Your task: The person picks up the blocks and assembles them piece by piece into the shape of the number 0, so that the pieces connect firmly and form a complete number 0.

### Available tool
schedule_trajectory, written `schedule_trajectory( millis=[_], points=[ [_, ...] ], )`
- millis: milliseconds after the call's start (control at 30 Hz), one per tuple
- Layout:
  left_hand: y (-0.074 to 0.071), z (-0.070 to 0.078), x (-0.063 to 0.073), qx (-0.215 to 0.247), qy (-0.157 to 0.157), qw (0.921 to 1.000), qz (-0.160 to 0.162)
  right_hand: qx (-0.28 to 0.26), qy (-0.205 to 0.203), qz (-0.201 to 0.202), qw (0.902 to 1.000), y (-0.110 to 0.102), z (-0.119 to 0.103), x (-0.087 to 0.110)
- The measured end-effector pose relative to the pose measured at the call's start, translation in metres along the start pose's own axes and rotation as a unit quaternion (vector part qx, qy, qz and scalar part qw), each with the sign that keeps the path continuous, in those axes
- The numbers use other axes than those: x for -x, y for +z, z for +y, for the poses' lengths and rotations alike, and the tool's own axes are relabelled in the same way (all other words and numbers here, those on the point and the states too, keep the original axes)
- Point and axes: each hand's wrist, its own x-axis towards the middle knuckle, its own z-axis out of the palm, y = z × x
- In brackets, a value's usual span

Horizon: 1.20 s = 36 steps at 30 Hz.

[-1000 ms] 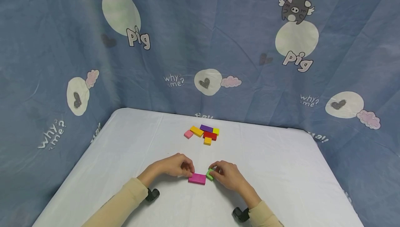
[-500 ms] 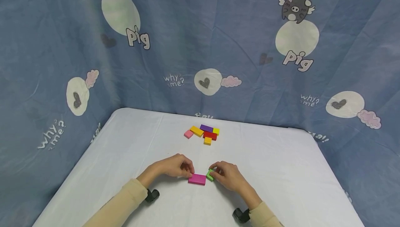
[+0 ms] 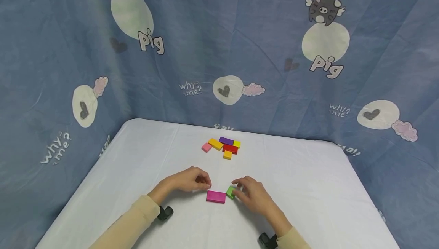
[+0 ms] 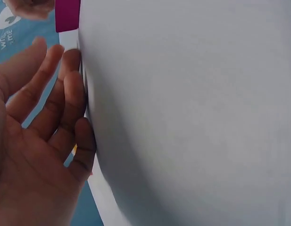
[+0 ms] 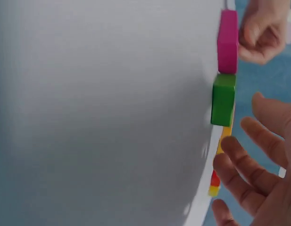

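A magenta rectangular block (image 3: 216, 197) lies flat near the middle front of the white table. At its right end sits a smaller green block (image 5: 223, 100), turned at an angle, its corner right at the magenta one. My left hand (image 3: 193, 179) hovers just behind and left of the magenta block, fingers loosely bent around nothing; the left wrist view shows a gap between thumb and fingers. Beside the green block is my right hand (image 3: 252, 195), thumb and fingers spread apart. In the right wrist view its fingertips stand off the green block.
Farther back lies a loose group of blocks: pink (image 3: 207, 147), orange (image 3: 215, 144), purple (image 3: 226, 141), yellow (image 3: 237, 143), red (image 3: 230, 149) and a small orange one (image 3: 228, 155). A blue printed curtain (image 3: 192, 43) hangs behind the table (image 3: 291, 173).
My left hand has let go of the magenta block and lifted slightly back and left. My right fingers have opened off the green block. Both blocks stay in place.
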Motion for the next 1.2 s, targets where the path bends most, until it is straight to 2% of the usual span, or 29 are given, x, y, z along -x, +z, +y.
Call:
schedule_trajectory(
  millis=[133, 267, 433, 567, 667, 800, 933, 1200],
  points=[
    [-0.005, -0.004, 0.000, -0.017, 0.017, 0.9993, 0.028, 0.073, -0.047, 0.008, 0.9962, 0.002, -0.009, 0.012],
    [-0.009, -0.008, -0.001, -0.032, 0.023, 0.9981, 0.048, 0.118, -0.070, -0.017, 0.9903, 0.003, -0.018, 0.022],
    [-0.014, -0.012, -0.003, -0.049, 0.021, 0.9960, 0.072, 0.160, -0.068, -0.060, 0.9829, 0.005, -0.025, 0.030],
    [-0.019, -0.015, -0.005, -0.065, 0.019, 0.9919, 0.107, 0.175, -0.063, -0.091, 0.9784, 0.005, -0.029, 0.034],
    [-0.021, -0.017, -0.008, -0.097, 0.004, 0.9859, 0.136, 0.176, -0.049, -0.116, 0.9762, 0.006, -0.031, 0.035],
    [-0.024, -0.019, -0.012, -0.154, -0.024, 0.9742, 0.163, 0.176, -0.037, -0.135, 0.9744, 0.006, -0.031, 0.035],
    [-0.025, -0.019, -0.015, -0.186, -0.046, 0.9665, 0.170, 0.172, -0.034, -0.140, 0.9746, 0.007, -0.031, 0.036],
    [-0.028, -0.022, -0.020, -0.233, -0.068, 0.9580, 0.153, 0.166, -0.044, -0.132, 0.9762, 0.009, -0.031, 0.039]
  ],
)
